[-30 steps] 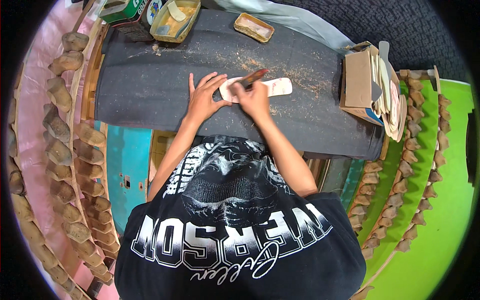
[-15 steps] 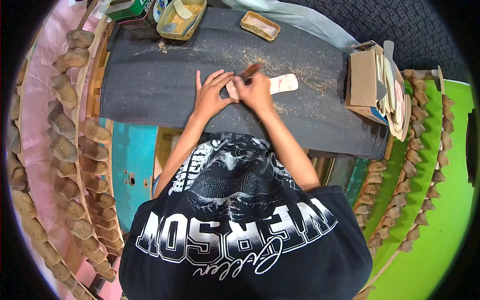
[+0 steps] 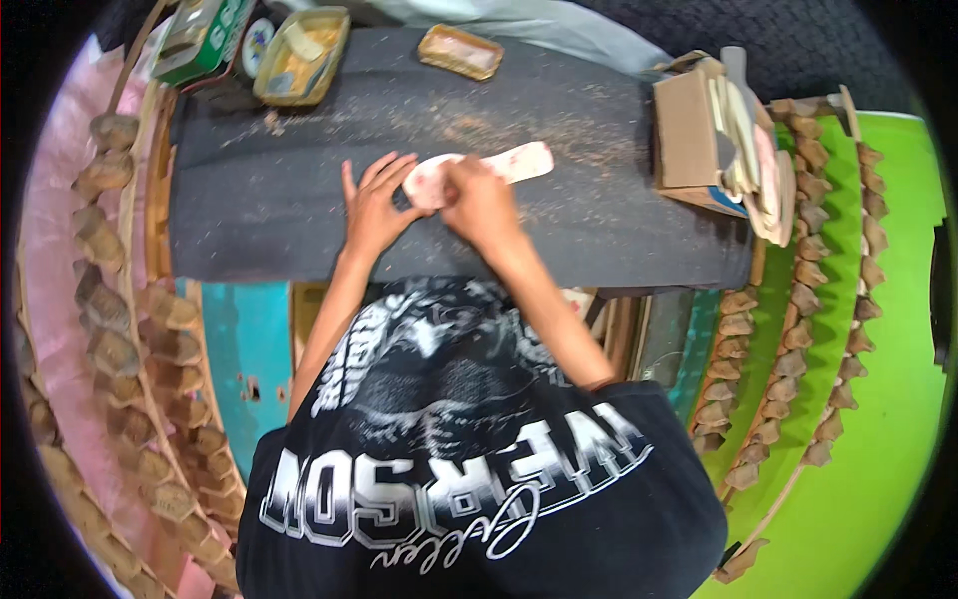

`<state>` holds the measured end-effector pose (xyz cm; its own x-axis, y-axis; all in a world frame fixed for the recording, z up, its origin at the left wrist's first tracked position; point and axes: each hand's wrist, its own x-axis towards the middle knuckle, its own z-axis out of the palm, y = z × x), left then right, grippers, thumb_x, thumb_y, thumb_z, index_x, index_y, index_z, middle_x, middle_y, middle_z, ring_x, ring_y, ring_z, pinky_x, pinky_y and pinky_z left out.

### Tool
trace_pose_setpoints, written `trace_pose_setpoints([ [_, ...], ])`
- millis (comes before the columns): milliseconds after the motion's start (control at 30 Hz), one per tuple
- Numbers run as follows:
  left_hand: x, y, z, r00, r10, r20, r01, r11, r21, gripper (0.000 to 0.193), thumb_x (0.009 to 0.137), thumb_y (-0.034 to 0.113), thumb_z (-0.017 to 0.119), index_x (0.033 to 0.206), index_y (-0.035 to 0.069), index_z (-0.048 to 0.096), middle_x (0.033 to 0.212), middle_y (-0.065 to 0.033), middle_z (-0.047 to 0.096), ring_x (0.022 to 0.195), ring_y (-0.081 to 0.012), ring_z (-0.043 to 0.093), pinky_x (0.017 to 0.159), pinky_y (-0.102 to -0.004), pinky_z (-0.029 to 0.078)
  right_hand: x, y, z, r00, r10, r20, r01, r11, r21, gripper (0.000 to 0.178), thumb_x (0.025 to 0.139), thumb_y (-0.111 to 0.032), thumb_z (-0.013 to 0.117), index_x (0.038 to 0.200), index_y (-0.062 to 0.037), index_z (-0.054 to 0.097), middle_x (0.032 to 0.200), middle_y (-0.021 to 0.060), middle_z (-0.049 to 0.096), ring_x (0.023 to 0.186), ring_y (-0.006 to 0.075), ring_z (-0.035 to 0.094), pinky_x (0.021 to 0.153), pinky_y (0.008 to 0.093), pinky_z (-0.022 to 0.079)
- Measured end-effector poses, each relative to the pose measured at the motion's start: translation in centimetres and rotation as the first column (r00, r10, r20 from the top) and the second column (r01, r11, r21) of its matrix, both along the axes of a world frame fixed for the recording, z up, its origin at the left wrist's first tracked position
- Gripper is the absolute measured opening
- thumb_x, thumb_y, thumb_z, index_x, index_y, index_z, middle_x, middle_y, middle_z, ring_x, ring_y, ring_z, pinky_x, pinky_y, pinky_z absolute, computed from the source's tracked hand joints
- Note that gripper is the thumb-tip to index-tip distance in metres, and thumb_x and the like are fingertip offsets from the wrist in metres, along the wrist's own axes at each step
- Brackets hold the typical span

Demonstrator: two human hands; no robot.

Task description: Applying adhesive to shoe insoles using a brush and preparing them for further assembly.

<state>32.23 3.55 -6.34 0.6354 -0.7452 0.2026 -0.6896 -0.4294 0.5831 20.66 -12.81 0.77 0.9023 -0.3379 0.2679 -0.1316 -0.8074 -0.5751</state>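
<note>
A pale, sole-shaped insole (image 3: 529, 160) with reddish marks lies aslant on the dark-covered table (image 3: 599, 235). My left hand (image 3: 377, 205) rests at its left end with the fingers spread, the thumb at the edge of the piece. Over the middle of the insole is my right hand (image 3: 481, 208), its fingers curled and closed. Whatever they may grip is hidden under the hand.
Light shavings lie scattered over the table. At the back stand a green tin (image 3: 205, 40), a yellowish tray (image 3: 267, 85) with bits in it and a small tray (image 3: 461, 52). A cardboard box (image 3: 689, 135) of flat pieces stands at right. Racks of shoe lasts (image 3: 110, 349) line both sides.
The view has shifted. The insole has turned, its right end now pointing farther up. The reddish-brown tool seen at my right hand before no longer shows. My left hand stays beside the insole.
</note>
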Motion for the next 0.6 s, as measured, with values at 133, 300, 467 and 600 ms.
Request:
trace_pose_setpoints([
  [133, -0.3, 0.0, 0.8, 1.0, 0.005, -0.018, -0.005, 1.0, 0.031, 0.08, 0.067, 0.043, 0.094, 0.138, 0.017, 0.071, 0.148, 0.0049, 0.066, 0.147, -0.019, 0.049, 0.13, -0.0619, 0.004, -1.5, -2.6, -0.7, 0.962, -0.264, -0.065, 0.261, 0.829, 0.494, 0.021, 0.078, -0.009, 0.087, 0.092, 0.0009, 0.075, 0.087, 0.0174, 0.078, 0.079, 0.0279, 0.077, 0.074, 0.0399, 0.059],
  [300, -0.2, 0.3, 1.0, 0.999, 0.006, -0.044, -0.005, 1.0, 0.021, 0.08, 0.067, 0.042, 0.094, 0.138, 0.015, 0.071, 0.148, 0.004, 0.066, 0.148, -0.019, 0.048, 0.131, -0.0613, 0.002, -6.3, -9.8, 0.2, 0.851, -0.524, -0.036, 0.514, 0.817, 0.26, 0.024, 0.085, -0.009, 0.086, 0.103, 0.0006, 0.073, 0.092, 0.0108, 0.079, 0.086, 0.0187, 0.076, 0.078, 0.0333, 0.06],
  [467, -0.3, 0.4, 0.8, 0.998, 0.012, -0.058, -0.011, 1.0, 0.025, 0.081, 0.066, 0.041, 0.095, 0.139, 0.014, 0.071, 0.148, 0.0036, 0.066, 0.148, -0.0191, 0.048, 0.131, -0.0612, 0.002, -7.1, -10.3, 1.2, 0.872, -0.486, 0.061, 0.457, 0.853, 0.252, 0.016, 0.091, -0.008, 0.08, 0.102, 0.0, 0.072, 0.093, 0.0124, 0.077, 0.086, 0.0224, 0.077, 0.078, 0.0348, 0.06],
  [600, -0.3, 0.3, 0.7, 0.998, 0.003, -0.064, -0.001, 1.0, 0.023, 0.082, 0.067, 0.043, 0.094, 0.139, 0.014, 0.07, 0.149, 0.0035, 0.065, 0.148, -0.0195, 0.048, 0.131, -0.0614, 0.002, -5.7, -6.2, 1.3, 0.967, -0.254, -0.001, 0.253, 0.963, -0.095, 0.023, 0.083, 0.0, 0.069, 0.106, -0.0009, 0.067, 0.102, 0.0185, 0.071, 0.093, 0.0366, 0.071, 0.081, 0.0446, 0.06],
])
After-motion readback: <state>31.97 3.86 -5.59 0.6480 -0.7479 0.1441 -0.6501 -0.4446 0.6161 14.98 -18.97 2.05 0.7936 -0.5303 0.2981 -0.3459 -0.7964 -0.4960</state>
